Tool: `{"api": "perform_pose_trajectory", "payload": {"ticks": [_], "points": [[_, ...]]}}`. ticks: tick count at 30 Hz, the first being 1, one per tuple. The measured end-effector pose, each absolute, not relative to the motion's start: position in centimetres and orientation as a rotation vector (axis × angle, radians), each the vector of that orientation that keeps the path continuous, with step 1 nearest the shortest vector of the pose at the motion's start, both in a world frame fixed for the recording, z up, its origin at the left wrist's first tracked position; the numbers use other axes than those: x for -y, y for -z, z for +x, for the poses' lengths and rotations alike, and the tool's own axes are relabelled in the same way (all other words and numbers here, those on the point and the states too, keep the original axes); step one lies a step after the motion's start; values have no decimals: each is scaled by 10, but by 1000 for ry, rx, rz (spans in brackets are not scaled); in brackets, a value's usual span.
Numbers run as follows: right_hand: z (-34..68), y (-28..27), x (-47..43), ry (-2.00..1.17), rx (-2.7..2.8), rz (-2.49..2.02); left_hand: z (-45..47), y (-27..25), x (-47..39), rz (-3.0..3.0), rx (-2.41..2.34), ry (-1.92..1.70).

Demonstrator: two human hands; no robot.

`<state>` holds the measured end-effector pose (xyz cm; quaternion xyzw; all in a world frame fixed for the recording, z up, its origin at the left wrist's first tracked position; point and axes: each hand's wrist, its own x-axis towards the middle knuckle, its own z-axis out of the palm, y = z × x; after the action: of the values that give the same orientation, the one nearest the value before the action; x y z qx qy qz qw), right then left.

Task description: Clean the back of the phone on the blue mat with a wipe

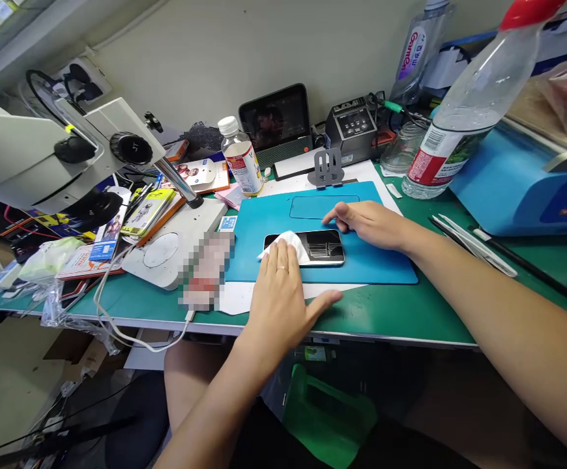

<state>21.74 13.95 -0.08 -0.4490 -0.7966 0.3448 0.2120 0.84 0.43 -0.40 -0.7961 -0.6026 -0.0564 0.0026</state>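
A smartphone (326,247) with a dark, shiny screen lies flat on a blue mat (264,212). My left hand (279,290) is laid over the phone's left part, fingers stretched out and thumb spread aside. Under those fingertips is a crumpled white wipe (290,241), pressed against the screen. Just beyond the phone's right end, my right hand (369,225) hovers or rests by the mat. Its fingers are loosely bent, and nothing shows between them. Whether it touches the phone's edge, I cannot tell.
A microscope (131,148) stands at left, near a white cable (100,296). Behind the mat are a small bottle (242,159), a screen device (276,124) and a grey phone stand (326,168). A large bottle (452,140), tweezers (476,247) and a blue machine (508,189) occupy the right.
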Motion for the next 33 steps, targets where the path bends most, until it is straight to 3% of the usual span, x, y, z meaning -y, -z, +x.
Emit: {"api": "perform_pose_trajectory", "payload": {"ticks": [11,17,22,33], "points": [[217,0,-140,-917,2228,-1261,32,2,-22,-2407,1949,224],[218,-8,-139,-762,2523,-1210,20,9,-2,-2451,1900,281],[226,-14,-139,-843,2677,-1126,11,2,-33,-2504,1902,235],[226,-14,-138,-842,2648,-1151,-12,3,-13,-2501,1921,212]]}}
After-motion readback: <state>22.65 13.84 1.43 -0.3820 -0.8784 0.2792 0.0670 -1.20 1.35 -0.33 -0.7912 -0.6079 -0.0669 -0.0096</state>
